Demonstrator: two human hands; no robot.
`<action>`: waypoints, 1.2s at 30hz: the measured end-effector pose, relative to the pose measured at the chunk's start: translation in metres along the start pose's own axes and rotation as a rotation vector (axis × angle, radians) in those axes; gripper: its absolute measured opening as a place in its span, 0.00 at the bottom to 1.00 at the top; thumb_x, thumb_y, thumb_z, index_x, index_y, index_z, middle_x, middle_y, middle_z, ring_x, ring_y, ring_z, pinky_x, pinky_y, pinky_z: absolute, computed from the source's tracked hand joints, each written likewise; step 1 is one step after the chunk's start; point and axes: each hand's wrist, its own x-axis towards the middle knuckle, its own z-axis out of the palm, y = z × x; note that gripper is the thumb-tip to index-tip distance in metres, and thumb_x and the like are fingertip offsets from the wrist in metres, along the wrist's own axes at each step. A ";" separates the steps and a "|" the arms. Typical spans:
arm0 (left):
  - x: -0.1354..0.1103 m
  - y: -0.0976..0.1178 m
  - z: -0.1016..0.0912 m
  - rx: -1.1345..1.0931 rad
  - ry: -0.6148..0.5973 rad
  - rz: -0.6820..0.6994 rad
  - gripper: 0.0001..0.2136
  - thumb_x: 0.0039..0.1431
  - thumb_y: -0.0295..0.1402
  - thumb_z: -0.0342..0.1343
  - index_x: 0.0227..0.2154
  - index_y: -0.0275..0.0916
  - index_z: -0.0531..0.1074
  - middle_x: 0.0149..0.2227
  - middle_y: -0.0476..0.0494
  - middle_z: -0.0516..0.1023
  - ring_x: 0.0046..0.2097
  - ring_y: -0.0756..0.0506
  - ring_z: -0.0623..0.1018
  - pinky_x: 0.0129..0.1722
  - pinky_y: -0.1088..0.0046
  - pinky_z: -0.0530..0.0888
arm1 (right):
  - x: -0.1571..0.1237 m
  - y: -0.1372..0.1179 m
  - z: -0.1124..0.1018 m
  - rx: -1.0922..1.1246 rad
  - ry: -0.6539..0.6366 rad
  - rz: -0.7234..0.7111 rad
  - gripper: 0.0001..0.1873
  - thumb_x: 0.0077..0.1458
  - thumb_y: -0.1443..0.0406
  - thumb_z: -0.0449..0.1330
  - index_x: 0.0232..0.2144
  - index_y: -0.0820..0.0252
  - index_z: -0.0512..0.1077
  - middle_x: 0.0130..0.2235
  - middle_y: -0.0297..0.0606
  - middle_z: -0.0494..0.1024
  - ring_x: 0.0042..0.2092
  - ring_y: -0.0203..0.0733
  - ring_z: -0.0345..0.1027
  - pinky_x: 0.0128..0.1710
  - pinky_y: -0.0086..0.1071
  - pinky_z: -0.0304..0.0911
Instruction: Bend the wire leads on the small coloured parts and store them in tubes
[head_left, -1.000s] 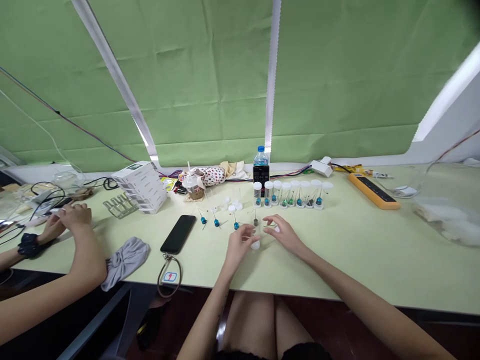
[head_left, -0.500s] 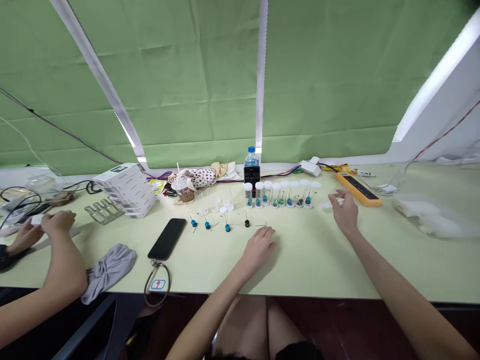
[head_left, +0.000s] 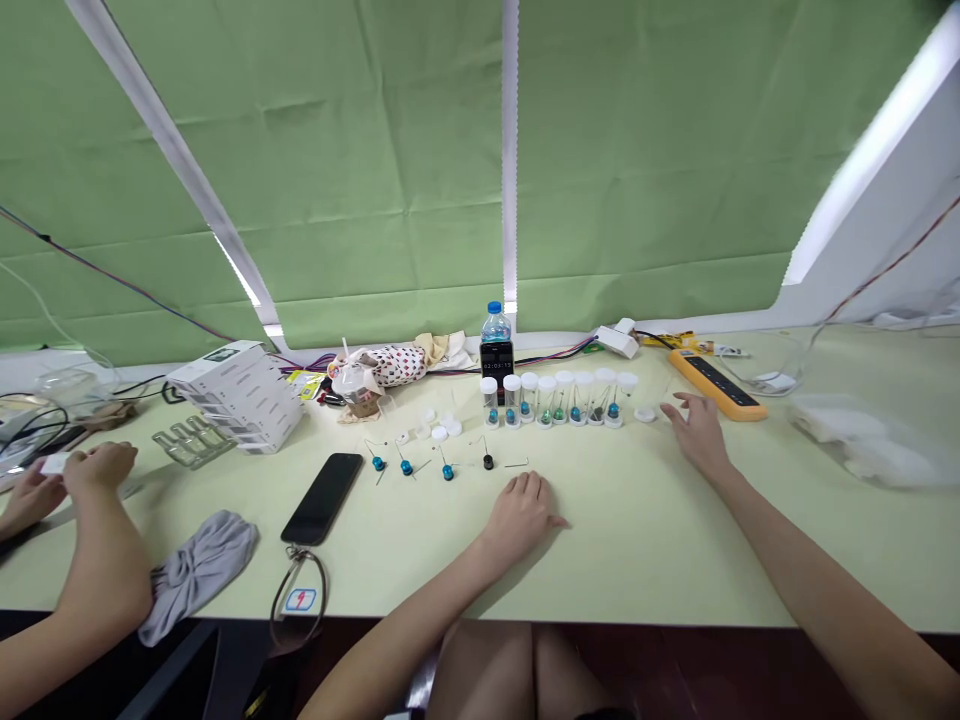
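Observation:
My left hand (head_left: pixel 523 512) rests palm down on the pale green table (head_left: pixel 645 520), fingers loose and holding nothing, just below a small black capacitor (head_left: pixel 488 461) and a thin bent wire (head_left: pixel 516 464). My right hand (head_left: pixel 698 428) lies flat and open to the right, its fingertips close to a small white cap (head_left: pixel 644 413). That cap sits at the right end of a row of white-capped clear vials (head_left: pixel 559 397) with blue and green parts inside. Three blue capacitors (head_left: pixel 407 466) with wire legs lie left of the black one. Loose white caps (head_left: pixel 439 427) lie behind them.
A black phone (head_left: pixel 322 497) and a key ring lie at front left. A water bottle (head_left: pixel 495 334), white boxes (head_left: pixel 238 395), a yellow power strip (head_left: pixel 714 382) and cables line the back. Another person's arms (head_left: pixel 82 520) work at the far left beside a grey cloth (head_left: pixel 196 560).
My right hand carried the small vial away from the middle and out to the right end of the vial row, then opened. My left hand let go and settled flat.

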 end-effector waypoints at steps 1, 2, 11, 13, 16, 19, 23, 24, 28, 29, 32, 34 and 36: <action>0.004 -0.001 0.000 0.001 0.014 -0.010 0.32 0.53 0.49 0.52 0.54 0.28 0.62 0.54 0.23 0.65 0.57 0.32 0.65 0.55 0.57 0.61 | -0.001 0.004 -0.002 -0.021 -0.016 0.008 0.31 0.55 0.44 0.44 0.48 0.62 0.65 0.42 0.47 0.67 0.45 0.49 0.63 0.45 0.41 0.58; 0.008 -0.001 0.001 0.003 0.030 -0.030 0.33 0.53 0.49 0.52 0.55 0.28 0.61 0.56 0.22 0.64 0.58 0.31 0.63 0.56 0.56 0.60 | -0.001 0.006 -0.004 -0.042 -0.021 0.011 0.31 0.57 0.45 0.42 0.48 0.62 0.64 0.42 0.47 0.68 0.46 0.50 0.62 0.46 0.42 0.57; 0.026 0.001 0.010 0.049 -0.021 -0.228 0.36 0.45 0.53 0.56 0.48 0.22 0.70 0.47 0.13 0.69 0.49 0.24 0.70 0.47 0.48 0.65 | -0.016 -0.088 -0.032 -0.249 0.103 -0.311 0.22 0.62 0.60 0.39 0.52 0.62 0.63 0.49 0.52 0.66 0.48 0.51 0.63 0.43 0.41 0.59; 0.025 0.004 0.008 0.133 -0.046 -0.248 0.34 0.47 0.52 0.56 0.46 0.23 0.72 0.46 0.14 0.71 0.48 0.25 0.72 0.45 0.49 0.66 | -0.012 -0.117 -0.034 -0.340 -0.002 -0.334 0.22 0.62 0.60 0.39 0.55 0.59 0.59 0.52 0.50 0.64 0.42 0.47 0.67 0.33 0.35 0.61; 0.024 0.007 0.001 0.274 -0.090 -0.262 0.32 0.50 0.50 0.55 0.42 0.19 0.73 0.46 0.13 0.70 0.47 0.27 0.73 0.43 0.53 0.69 | 0.000 -0.145 -0.038 -0.522 -0.149 -0.337 0.22 0.62 0.57 0.42 0.55 0.58 0.57 0.50 0.48 0.65 0.35 0.45 0.68 0.26 0.33 0.57; 0.027 0.011 -0.010 0.286 -0.031 -0.153 0.27 0.55 0.46 0.53 0.43 0.20 0.72 0.50 0.16 0.68 0.50 0.32 0.71 0.44 0.59 0.70 | 0.001 -0.158 -0.051 -0.646 -0.212 -0.337 0.18 0.61 0.58 0.46 0.47 0.64 0.62 0.41 0.47 0.70 0.33 0.45 0.68 0.24 0.31 0.54; 0.040 0.026 -0.030 0.068 0.165 0.023 0.26 0.59 0.43 0.50 0.54 0.27 0.60 0.55 0.28 0.65 0.57 0.38 0.64 0.53 0.63 0.66 | -0.037 -0.182 -0.079 -0.707 -0.182 -0.345 0.13 0.60 0.61 0.47 0.39 0.66 0.64 0.34 0.45 0.70 0.26 0.40 0.65 0.21 0.31 0.45; 0.043 0.032 -0.034 -0.009 0.194 0.040 0.28 0.59 0.44 0.50 0.55 0.28 0.57 0.55 0.28 0.64 0.58 0.38 0.63 0.54 0.62 0.65 | -0.051 -0.191 -0.086 -0.683 -0.183 -0.361 0.12 0.60 0.61 0.46 0.38 0.64 0.65 0.33 0.43 0.70 0.25 0.39 0.64 0.21 0.30 0.43; 0.049 0.057 -0.045 -0.390 0.106 0.019 0.23 0.58 0.42 0.49 0.51 0.33 0.56 0.45 0.35 0.72 0.48 0.38 0.72 0.44 0.59 0.71 | -0.098 -0.221 -0.104 -0.460 -0.243 -0.468 0.12 0.60 0.61 0.46 0.30 0.59 0.66 0.27 0.36 0.71 0.24 0.35 0.62 0.22 0.30 0.39; 0.046 0.060 -0.047 -0.519 0.029 -0.005 0.17 0.58 0.38 0.49 0.47 0.35 0.58 0.38 0.40 0.73 0.41 0.41 0.76 0.38 0.63 0.73 | -0.105 -0.224 -0.106 -0.413 -0.241 -0.472 0.14 0.60 0.61 0.45 0.27 0.59 0.65 0.25 0.35 0.71 0.23 0.35 0.61 0.23 0.30 0.38; 0.034 0.063 -0.055 -0.962 -0.222 -0.070 0.08 0.53 0.29 0.48 0.37 0.40 0.58 0.25 0.54 0.66 0.21 0.51 0.71 0.21 0.74 0.69 | -0.116 -0.224 -0.110 -0.248 -0.283 -0.453 0.19 0.61 0.62 0.42 0.20 0.59 0.61 0.19 0.32 0.67 0.21 0.33 0.57 0.24 0.30 0.40; 0.025 0.061 -0.062 -1.227 -0.377 -0.096 0.11 0.47 0.25 0.50 0.34 0.41 0.57 0.22 0.57 0.62 0.16 0.53 0.67 0.16 0.78 0.65 | -0.120 -0.222 -0.110 -0.096 -0.342 -0.417 0.20 0.61 0.62 0.41 0.18 0.59 0.59 0.17 0.31 0.65 0.20 0.32 0.56 0.25 0.30 0.43; 0.019 0.059 -0.071 -1.434 -0.503 -0.109 0.14 0.43 0.22 0.50 0.33 0.41 0.57 0.18 0.59 0.61 0.15 0.52 0.67 0.14 0.78 0.64 | -0.126 -0.224 -0.110 0.055 -0.384 -0.377 0.21 0.61 0.62 0.40 0.18 0.59 0.58 0.16 0.30 0.64 0.20 0.32 0.55 0.25 0.29 0.45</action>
